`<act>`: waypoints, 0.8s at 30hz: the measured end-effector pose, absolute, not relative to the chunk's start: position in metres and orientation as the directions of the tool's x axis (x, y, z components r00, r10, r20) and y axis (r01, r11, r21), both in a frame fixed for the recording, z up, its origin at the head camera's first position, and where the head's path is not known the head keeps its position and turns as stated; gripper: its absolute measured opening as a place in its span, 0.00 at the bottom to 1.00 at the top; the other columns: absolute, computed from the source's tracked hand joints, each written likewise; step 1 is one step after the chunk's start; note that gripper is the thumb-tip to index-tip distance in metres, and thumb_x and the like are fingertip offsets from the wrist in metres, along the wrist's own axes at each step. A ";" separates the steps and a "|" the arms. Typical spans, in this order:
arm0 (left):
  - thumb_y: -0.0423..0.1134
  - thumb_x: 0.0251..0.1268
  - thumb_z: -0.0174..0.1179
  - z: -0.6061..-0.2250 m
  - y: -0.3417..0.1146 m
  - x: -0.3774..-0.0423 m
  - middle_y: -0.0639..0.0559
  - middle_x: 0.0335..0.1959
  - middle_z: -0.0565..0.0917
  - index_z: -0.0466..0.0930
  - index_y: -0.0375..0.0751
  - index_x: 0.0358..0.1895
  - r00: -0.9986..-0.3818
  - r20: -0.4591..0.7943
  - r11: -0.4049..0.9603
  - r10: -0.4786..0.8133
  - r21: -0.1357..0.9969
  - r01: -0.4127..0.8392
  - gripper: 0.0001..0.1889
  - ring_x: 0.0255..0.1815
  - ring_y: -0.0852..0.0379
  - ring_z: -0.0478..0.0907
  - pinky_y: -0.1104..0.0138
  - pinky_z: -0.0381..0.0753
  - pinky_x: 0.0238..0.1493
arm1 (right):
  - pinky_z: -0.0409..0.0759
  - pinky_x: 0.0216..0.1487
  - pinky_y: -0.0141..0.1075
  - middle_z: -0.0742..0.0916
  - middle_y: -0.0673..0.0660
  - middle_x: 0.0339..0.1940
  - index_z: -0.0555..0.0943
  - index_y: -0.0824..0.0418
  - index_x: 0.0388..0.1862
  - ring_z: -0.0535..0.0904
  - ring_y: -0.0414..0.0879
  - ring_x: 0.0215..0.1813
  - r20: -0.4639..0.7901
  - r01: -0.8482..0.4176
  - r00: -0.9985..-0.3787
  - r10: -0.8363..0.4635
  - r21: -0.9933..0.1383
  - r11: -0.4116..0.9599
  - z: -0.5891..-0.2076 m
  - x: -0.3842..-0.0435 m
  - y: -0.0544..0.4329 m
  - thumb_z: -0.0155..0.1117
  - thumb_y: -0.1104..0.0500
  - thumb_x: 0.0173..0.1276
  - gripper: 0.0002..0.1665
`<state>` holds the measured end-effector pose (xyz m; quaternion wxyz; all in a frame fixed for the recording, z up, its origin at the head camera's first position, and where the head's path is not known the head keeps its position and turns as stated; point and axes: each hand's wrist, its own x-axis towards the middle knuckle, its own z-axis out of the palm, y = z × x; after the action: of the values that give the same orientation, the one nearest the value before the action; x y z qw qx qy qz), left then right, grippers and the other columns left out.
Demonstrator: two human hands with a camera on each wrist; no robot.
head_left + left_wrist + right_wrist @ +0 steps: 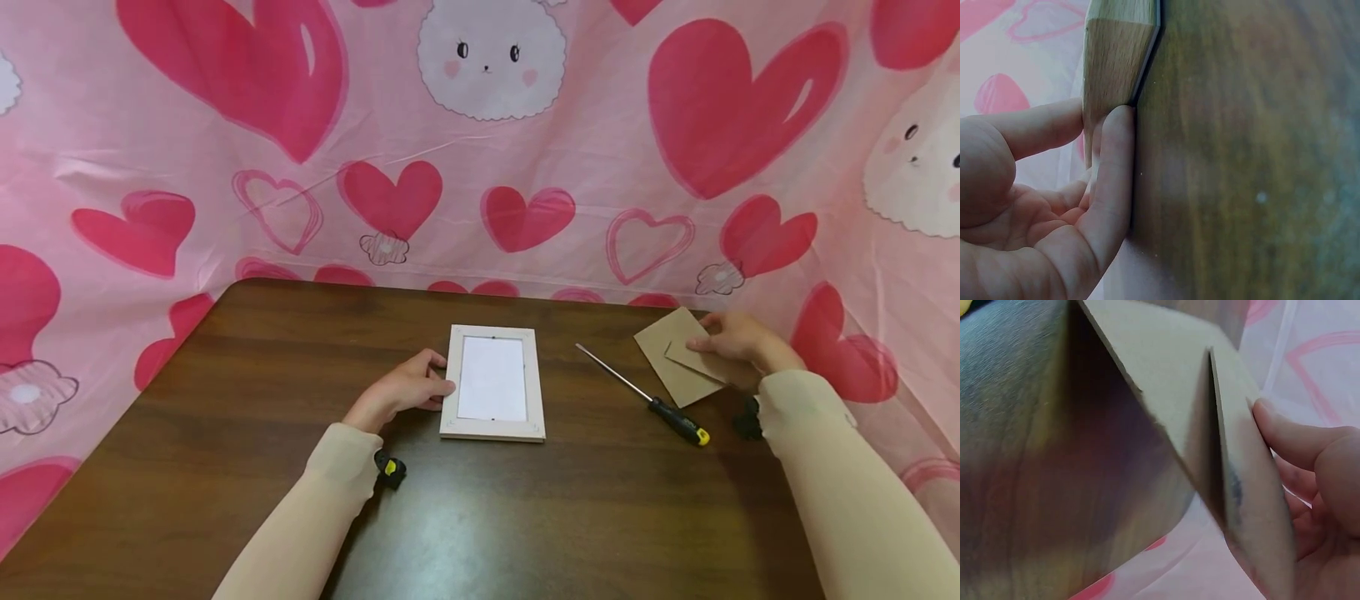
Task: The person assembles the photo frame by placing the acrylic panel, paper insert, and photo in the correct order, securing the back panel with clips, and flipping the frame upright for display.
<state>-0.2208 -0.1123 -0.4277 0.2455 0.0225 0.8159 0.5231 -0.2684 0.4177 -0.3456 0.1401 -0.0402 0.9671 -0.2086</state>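
Note:
A white picture frame (534, 375) lies flat on the table with a blank white sheet (492, 379) inside its border. My left hand (408, 387) grips the left edge of this frame. In the left wrist view, the thumb touches the wooden frame (1116, 59) and a finger lies along its side by the tabletop. At the right, my right hand (738, 340) holds a brown backing board (667, 329) with a stand flap on it. The flap (1254, 469) juts out from the board in the right wrist view, the thumb against its edge.
A screwdriver (637, 392) with a black and yellow handle lies diagonally between the frame and the board. The dark wooden table (247, 400) meets a pink heart-patterned cloth (450, 142) at the back and sides.

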 end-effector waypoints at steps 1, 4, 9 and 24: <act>0.37 0.76 0.65 -0.428 -0.112 -0.221 0.38 0.47 0.79 0.65 0.33 0.70 -0.878 -0.377 0.453 0.295 0.864 -0.218 0.27 0.46 0.48 0.82 0.55 0.87 0.58 | 0.76 0.57 0.63 0.79 0.82 0.59 0.70 0.82 0.65 0.74 0.73 0.56 -0.238 -0.020 -0.962 -0.131 -0.418 0.908 -0.345 -0.269 0.416 0.70 0.50 0.75 0.39; 0.37 0.76 0.65 -0.427 -0.112 -0.221 0.38 0.47 0.79 0.64 0.33 0.71 -0.879 -0.374 0.455 0.296 0.864 -0.215 0.28 0.46 0.48 0.82 0.55 0.87 0.58 | 0.75 0.60 0.65 0.76 0.83 0.61 0.69 0.82 0.67 0.72 0.74 0.59 -0.207 -0.005 -0.972 -0.109 -0.447 0.895 -0.341 -0.268 0.411 0.69 0.51 0.76 0.38; 0.37 0.76 0.65 -0.427 -0.112 -0.221 0.38 0.47 0.78 0.64 0.33 0.71 -0.880 -0.372 0.456 0.295 0.864 -0.212 0.28 0.47 0.47 0.82 0.54 0.87 0.58 | 0.74 0.63 0.67 0.75 0.85 0.64 0.66 0.81 0.70 0.73 0.77 0.62 -0.183 0.013 -0.980 -0.076 -0.442 0.897 -0.334 -0.269 0.400 0.66 0.50 0.78 0.40; 0.37 0.76 0.65 -0.427 -0.113 -0.222 0.38 0.47 0.79 0.64 0.33 0.71 -0.877 -0.376 0.451 0.299 0.866 -0.218 0.28 0.47 0.48 0.83 0.54 0.87 0.58 | 0.74 0.41 0.36 0.86 0.62 0.42 0.77 0.77 0.61 0.77 0.52 0.44 -0.038 -0.082 -0.993 -0.114 -0.477 0.875 -0.322 -0.267 0.335 0.68 0.46 0.77 0.34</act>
<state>-0.2218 -0.1134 -0.4272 0.2469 0.0251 0.8152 0.5234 -0.2670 0.3349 -0.3223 0.0324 -0.0507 0.9677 -0.2446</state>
